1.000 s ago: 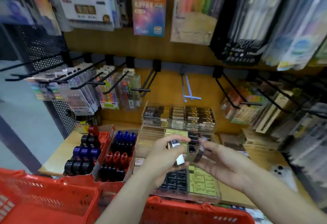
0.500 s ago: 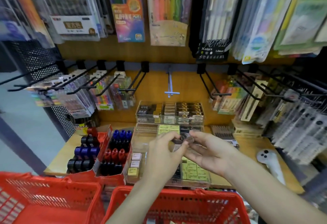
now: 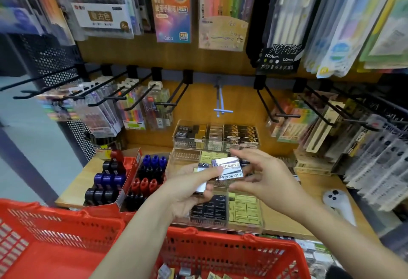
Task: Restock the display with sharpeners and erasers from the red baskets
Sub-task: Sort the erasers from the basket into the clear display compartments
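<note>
My left hand [image 3: 187, 192] grips a small stack of boxed erasers [image 3: 202, 181] above the clear display tray [image 3: 242, 223]. Its thumb presses on a silver and black eraser box [image 3: 229, 168] printed "Premium-S". My right hand [image 3: 265, 177] pinches that same box from the right side, with its fingers above and below it. Under the hands, the tray holds rows of black and yellow eraser boxes. A red basket [image 3: 220, 254] sits at the bottom centre with loose small items inside. Another red basket [image 3: 55, 239] is at the bottom left.
Red cartons of black, blue and red sharpeners [image 3: 132, 181] stand left of the tray. A second clear tray [image 3: 216, 135] of erasers sits behind. Black peg hooks [image 3: 172, 100] with hanging pen packs jut out above the shelf. A white controller [image 3: 337, 203] lies at right.
The hands have lifted a little and drawn apart, so the Premium-S box now faces the camera between them. The view has tilted down, showing more of the centre basket.
</note>
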### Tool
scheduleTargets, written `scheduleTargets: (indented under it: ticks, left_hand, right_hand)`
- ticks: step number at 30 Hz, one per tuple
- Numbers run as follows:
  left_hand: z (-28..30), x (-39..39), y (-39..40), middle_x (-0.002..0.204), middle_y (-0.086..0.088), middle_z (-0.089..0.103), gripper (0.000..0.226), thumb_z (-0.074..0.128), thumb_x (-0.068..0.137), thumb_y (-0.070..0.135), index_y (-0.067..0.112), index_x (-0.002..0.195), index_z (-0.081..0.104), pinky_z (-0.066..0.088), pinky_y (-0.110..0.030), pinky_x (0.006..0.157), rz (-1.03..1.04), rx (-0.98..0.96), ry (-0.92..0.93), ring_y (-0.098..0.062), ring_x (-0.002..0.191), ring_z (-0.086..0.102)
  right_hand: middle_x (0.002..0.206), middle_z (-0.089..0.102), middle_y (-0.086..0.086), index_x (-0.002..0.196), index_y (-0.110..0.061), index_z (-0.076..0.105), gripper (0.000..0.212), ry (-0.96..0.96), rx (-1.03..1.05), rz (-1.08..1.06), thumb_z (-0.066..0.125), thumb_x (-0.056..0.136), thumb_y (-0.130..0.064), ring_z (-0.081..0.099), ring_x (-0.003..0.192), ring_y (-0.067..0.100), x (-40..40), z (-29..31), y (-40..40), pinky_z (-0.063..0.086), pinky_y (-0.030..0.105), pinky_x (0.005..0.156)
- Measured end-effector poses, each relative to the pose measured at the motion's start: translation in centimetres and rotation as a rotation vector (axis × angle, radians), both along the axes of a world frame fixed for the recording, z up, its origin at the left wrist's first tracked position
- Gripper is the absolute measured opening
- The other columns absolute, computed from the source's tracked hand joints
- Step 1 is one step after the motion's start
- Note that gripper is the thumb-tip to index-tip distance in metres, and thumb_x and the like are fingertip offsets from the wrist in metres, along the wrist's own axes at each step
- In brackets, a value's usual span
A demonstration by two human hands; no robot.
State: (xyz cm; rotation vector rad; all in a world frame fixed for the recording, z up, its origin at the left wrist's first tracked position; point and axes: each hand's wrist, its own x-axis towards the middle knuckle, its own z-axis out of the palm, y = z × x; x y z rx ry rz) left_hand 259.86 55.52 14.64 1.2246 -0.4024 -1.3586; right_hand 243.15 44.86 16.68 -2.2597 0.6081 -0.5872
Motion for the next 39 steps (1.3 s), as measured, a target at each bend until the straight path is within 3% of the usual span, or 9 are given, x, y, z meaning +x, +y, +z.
scheduleTargets:
  ticks: [8, 13, 19, 22, 26, 29, 33, 36, 39]
  left_hand:
    - [-0.1, 1.1, -0.5, 0.076, -0.005, 0.069, 0.031, 0.084, 0.074, 0.018, 0.009, 0.101, 0.072, 0.043, -0.019, 0.044, -0.013, -0.050, -0.155, -0.007, 0.053, 0.052]
    - [-1.4, 2.7, -1.7, 0.083, -0.006, 0.074, 0.041, 0.086, 0.060, 0.028, 0.011, 0.096, 0.076, 0.047, -0.021, 0.047, 0.218, -0.049, -0.013, -0.008, 0.052, 0.055]
    - [-4.8, 5.5, -3.4, 0.071, -0.006, 0.069, 0.072, 0.082, 0.072, 0.022, 0.007, 0.136, 0.052, 0.049, -0.021, 0.041, 0.492, 0.064, 0.143, -0.010, 0.047, 0.057]
    - [-5.6, 6.0, -4.2, 0.078, -0.007, 0.073, 0.063, 0.081, 0.072, 0.024, 0.010, 0.129, 0.058, 0.048, -0.021, 0.042, 0.462, 0.060, 0.164, -0.009, 0.046, 0.058]
    - [-5.9, 5.7, -5.1, 0.078, -0.003, 0.065, 0.052, 0.084, 0.063, 0.027, 0.012, 0.108, 0.063, 0.051, -0.024, 0.053, 0.418, 0.029, 0.184, -0.009, 0.050, 0.052]
    - [-6.0, 5.2, -5.2, 0.090, -0.007, 0.061, 0.048, 0.085, 0.067, 0.026, 0.013, 0.107, 0.061, 0.052, -0.025, 0.061, 0.393, 0.036, 0.203, -0.010, 0.052, 0.051]
    - [-5.9, 5.3, -5.0, 0.089, -0.008, 0.062, 0.054, 0.084, 0.065, 0.024, 0.014, 0.111, 0.060, 0.051, -0.024, 0.058, 0.452, 0.042, 0.258, -0.012, 0.056, 0.050]
    - [-5.8, 5.4, -4.8, 0.086, -0.008, 0.060, 0.064, 0.082, 0.067, 0.024, 0.012, 0.124, 0.056, 0.050, -0.022, 0.051, 0.511, 0.031, 0.351, -0.012, 0.059, 0.050]
    - [-5.9, 5.7, -4.4, 0.101, -0.016, 0.055, 0.041, 0.076, 0.082, 0.020, 0.009, 0.116, 0.057, 0.054, -0.027, 0.054, 0.554, 0.025, 0.472, -0.020, 0.074, 0.052]
  right_hand:
    - [0.108, 0.054, -0.026, 0.117, -0.029, 0.067, 0.053, -0.021, -0.099, -0.056, 0.087, 0.068, -0.026, 0.058, 0.087, -0.003, 1.0, -0.8, -0.5, 0.051, 0.007, 0.066]
    - [0.110, 0.060, -0.014, 0.119, -0.028, 0.064, 0.053, 0.079, -0.163, -0.237, 0.086, 0.071, -0.031, 0.061, 0.080, -0.002, 4.2, -1.6, -3.7, 0.049, 0.009, 0.063]
    - [0.110, 0.067, 0.002, 0.123, -0.017, 0.059, 0.049, 0.314, -0.097, -0.399, 0.080, 0.080, -0.029, 0.054, 0.080, 0.009, 11.5, -1.8, -11.4, 0.042, 0.019, 0.065]
    - [0.110, 0.061, 0.006, 0.130, -0.010, 0.051, 0.055, 0.534, -0.118, -0.420, 0.073, 0.086, -0.034, 0.058, 0.089, 0.019, 15.1, -2.3, -13.6, 0.045, 0.025, 0.068]
    - [0.132, 0.056, 0.010, 0.137, -0.014, 0.046, 0.058, 0.710, -0.169, -0.354, 0.066, 0.091, -0.042, 0.056, 0.114, 0.028, 17.3, -3.5, -14.9, 0.043, 0.028, 0.075]
    - [0.135, 0.054, 0.014, 0.138, -0.011, 0.044, 0.059, 0.650, -0.130, -0.374, 0.066, 0.091, -0.039, 0.056, 0.117, 0.031, 17.8, -4.3, -15.0, 0.047, 0.033, 0.082]
    - [0.135, 0.056, 0.009, 0.137, -0.018, 0.051, 0.056, 0.366, -0.109, -0.363, 0.073, 0.087, -0.031, 0.055, 0.120, 0.029, 16.6, -5.5, -14.2, 0.046, 0.031, 0.089]
    - [0.131, 0.060, 0.001, 0.125, -0.020, 0.064, 0.030, 0.300, -0.382, -0.258, 0.056, 0.098, -0.032, 0.056, 0.119, 0.025, 14.7, -7.1, -13.3, 0.044, 0.039, 0.102]
    - [0.144, 0.049, -0.006, 0.132, -0.024, 0.055, 0.044, 0.476, -0.547, -0.127, 0.030, 0.103, -0.046, 0.043, 0.135, 0.019, 13.8, -8.6, -12.7, 0.027, 0.050, 0.113]
